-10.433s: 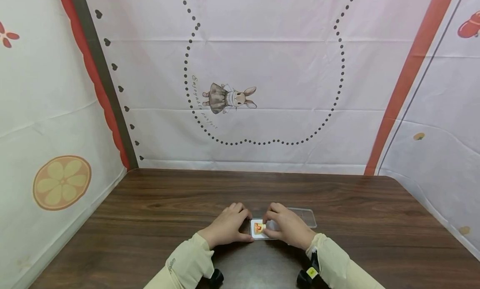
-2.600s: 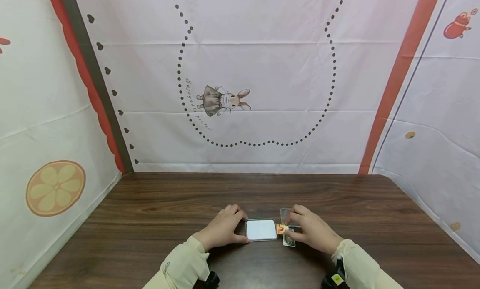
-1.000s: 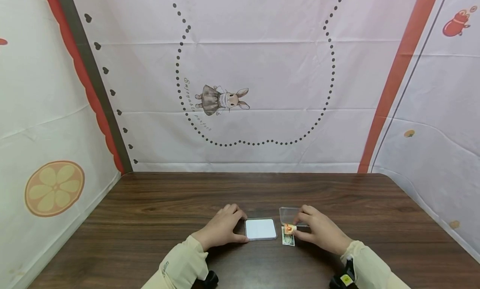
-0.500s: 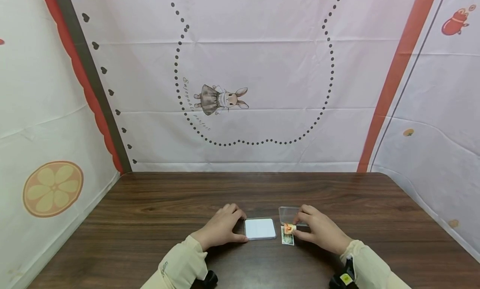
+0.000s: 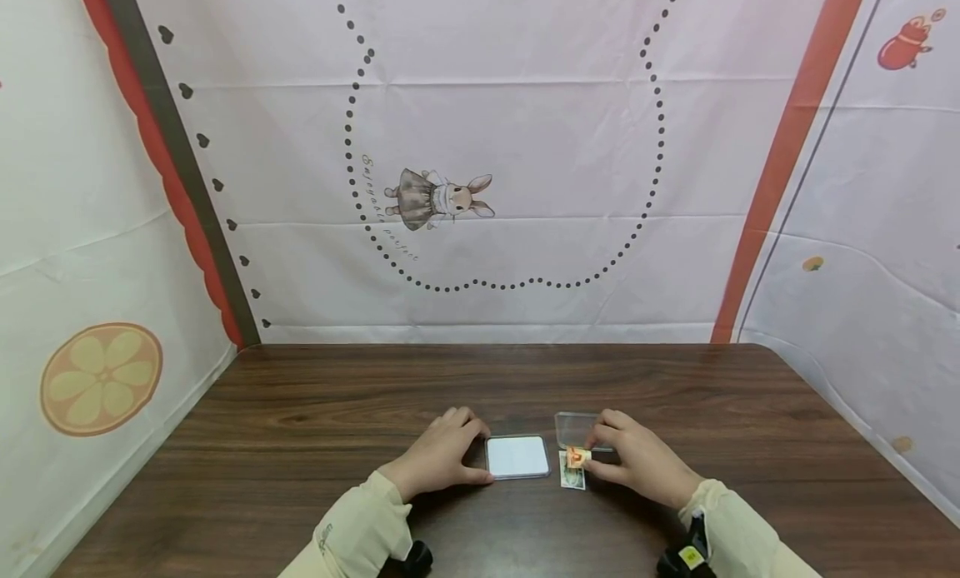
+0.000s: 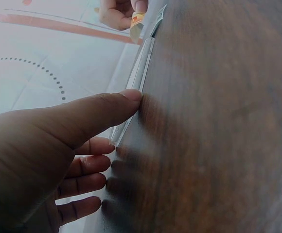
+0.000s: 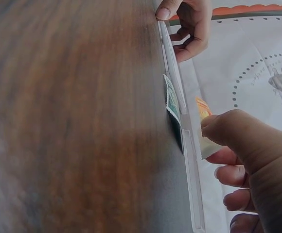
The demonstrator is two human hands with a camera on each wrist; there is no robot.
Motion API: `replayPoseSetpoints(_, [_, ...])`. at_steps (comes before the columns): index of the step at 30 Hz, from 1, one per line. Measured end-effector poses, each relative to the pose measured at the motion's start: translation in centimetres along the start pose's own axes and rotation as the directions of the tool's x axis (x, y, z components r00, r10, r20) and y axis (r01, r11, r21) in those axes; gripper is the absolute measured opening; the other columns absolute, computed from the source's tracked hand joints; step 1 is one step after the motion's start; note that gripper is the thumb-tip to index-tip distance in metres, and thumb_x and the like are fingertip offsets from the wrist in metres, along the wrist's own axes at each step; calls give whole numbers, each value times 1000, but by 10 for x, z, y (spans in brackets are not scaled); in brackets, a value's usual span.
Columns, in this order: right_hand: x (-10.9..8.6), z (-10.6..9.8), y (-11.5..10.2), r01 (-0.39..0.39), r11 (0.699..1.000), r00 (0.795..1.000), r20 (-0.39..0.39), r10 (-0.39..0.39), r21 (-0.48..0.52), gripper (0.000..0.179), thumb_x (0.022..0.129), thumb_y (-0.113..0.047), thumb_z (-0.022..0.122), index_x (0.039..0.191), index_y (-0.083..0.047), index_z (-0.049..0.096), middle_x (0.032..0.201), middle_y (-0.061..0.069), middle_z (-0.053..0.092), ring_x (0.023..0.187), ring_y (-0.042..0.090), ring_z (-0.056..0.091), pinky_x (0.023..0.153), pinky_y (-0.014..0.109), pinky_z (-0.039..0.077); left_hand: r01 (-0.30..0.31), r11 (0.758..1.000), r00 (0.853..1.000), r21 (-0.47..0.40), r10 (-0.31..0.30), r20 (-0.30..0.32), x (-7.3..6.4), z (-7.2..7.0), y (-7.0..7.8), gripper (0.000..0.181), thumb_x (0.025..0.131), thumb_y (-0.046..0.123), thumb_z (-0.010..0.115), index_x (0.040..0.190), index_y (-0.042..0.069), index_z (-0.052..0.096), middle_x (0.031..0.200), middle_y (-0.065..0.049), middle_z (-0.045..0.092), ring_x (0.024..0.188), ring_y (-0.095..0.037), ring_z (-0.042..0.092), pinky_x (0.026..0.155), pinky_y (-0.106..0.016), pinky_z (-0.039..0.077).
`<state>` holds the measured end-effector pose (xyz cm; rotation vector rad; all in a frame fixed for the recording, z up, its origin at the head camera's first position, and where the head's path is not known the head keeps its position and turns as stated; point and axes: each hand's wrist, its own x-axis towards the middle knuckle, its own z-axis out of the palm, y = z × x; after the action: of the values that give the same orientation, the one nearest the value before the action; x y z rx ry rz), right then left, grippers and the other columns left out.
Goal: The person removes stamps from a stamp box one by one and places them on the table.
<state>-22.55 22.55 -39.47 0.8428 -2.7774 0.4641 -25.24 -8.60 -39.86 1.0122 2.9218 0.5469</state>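
Note:
My right hand (image 5: 637, 457) pinches a small orange stamp (image 5: 577, 457) with perforated edges between thumb and fingertips. The stamp curls slightly and is raised off the table in the right wrist view. Below it a green stamp (image 5: 572, 478) lies on the table, bowed, partly covered by the orange one in the head view. To the left is a shallow clear plastic case (image 5: 517, 477) with a white pad (image 5: 517, 456) filling it. My left hand (image 5: 442, 455) holds the case at its left end, thumb on the near edge and index finger at the far corner.
A clear plastic lid (image 5: 572, 428) lies behind the stamps, partly hidden under my right hand. The dark wooden table (image 5: 337, 403) runs back to a patterned cloth (image 5: 562, 145), with cloth also hanging at both sides.
Earlier the orange stamp lay on the white pad under my right hand. That hand has since carried it right, over the green stamp, and barely moved in the last second. Left hand stays.

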Motion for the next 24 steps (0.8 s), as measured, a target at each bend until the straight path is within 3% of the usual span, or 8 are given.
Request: replayPoseSetpoints(24, [-3, -1, 4, -8, 1000, 1000, 4, 7, 19, 10, 85, -30, 72, 90, -24, 66, 90, -12, 49, 78, 0, 46, 67, 21, 45, -2, 1000, 1000, 0, 2, 0, 0, -2, 0, 52, 80, 45, 75, 118, 12, 61, 112, -1, 53, 101, -16, 47, 90, -40, 40])
